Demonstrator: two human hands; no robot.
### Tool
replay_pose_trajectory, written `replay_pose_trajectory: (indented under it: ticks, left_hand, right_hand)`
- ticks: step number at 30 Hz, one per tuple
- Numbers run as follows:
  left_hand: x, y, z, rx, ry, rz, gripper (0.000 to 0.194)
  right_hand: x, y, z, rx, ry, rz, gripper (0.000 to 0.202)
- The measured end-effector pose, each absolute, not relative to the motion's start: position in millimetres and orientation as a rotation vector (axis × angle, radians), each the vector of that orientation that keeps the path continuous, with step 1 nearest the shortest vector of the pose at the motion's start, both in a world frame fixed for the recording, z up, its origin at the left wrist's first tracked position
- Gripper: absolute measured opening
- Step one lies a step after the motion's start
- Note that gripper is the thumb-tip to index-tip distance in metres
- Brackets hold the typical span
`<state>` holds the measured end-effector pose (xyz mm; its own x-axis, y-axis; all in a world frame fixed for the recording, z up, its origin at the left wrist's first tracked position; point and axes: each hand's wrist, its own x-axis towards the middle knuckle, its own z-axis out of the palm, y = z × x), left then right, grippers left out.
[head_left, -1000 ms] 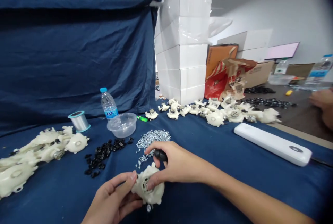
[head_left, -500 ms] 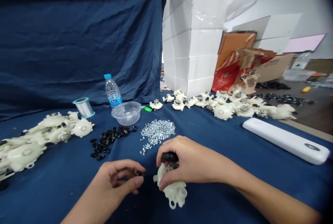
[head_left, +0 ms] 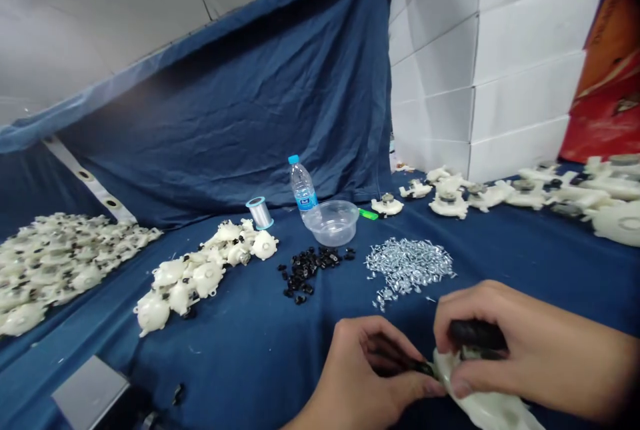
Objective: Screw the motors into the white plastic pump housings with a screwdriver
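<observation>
At the lower right, my right hand (head_left: pixel 520 343) is closed round a black handle-like object (head_left: pixel 477 335) and the top of a cream plastic housing (head_left: pixel 493 407). The housing runs off the bottom edge of the view. My left hand (head_left: pixel 367 370) pinches a small black part (head_left: pixel 424 368) against the left side of the housing. Beyond my hands lie a heap of silver screws (head_left: pixel 407 263) and a pile of small black parts (head_left: pixel 305 270).
A clear bowl (head_left: pixel 333 223), a water bottle (head_left: pixel 303 190) and a wire spool (head_left: pixel 260 213) stand behind. Cream housings (head_left: pixel 200 277) lie left, more (head_left: pixel 55 263) at far left and others (head_left: pixel 493 195) at right. A grey box (head_left: pixel 90 393) sits lower left.
The view has swung left, bringing the far-left heap and grey box in. My left hand has moved to the housing, and its small black part now meets the housing's side.
</observation>
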<state>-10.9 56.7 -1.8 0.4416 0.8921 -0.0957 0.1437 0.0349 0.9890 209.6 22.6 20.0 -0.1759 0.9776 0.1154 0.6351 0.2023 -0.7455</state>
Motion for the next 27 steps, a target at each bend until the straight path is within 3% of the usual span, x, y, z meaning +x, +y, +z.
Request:
replay_pose_trajectory:
  ticks: [3,7,12,19,23,27]
  left_hand:
    - [-12.1,52.7,4.3,1.446,0.904,0.709,0.037]
    - [-23.1,55.8,5.9,1.46,0.818,0.646,0.02]
    - [-30.9,67.6,-14.2,1.496,0.92,0.559,0.03]
    - [-27.9,63.8,-14.7,1.549,0.925,0.467,0.025]
    - [-31.3,63.4,-17.7,1.745,0.838,0.622,0.017]
    - [-37.0,64.3,-17.3,1.892,0.799,0.803,0.022]
  right_hand:
    - [200.0,13.7,44.2,-1.513,-2.03,0.722,0.011]
    - [192.3,10.4,68.1,-1.448,-2.086,0.813,0.019]
    - [196.3,10.6,66.4,-1.484,-2.098,0.836,0.026]
    - [195.0,7.4,65.4,-1.391,-2.199,0.807,0.039]
    - [195.0,8.0,65.9,-1.434,-2.198,0.797,0.036]
    - [194.9,8.6,66.6,-1.45,-2.157,0.818,0.033]
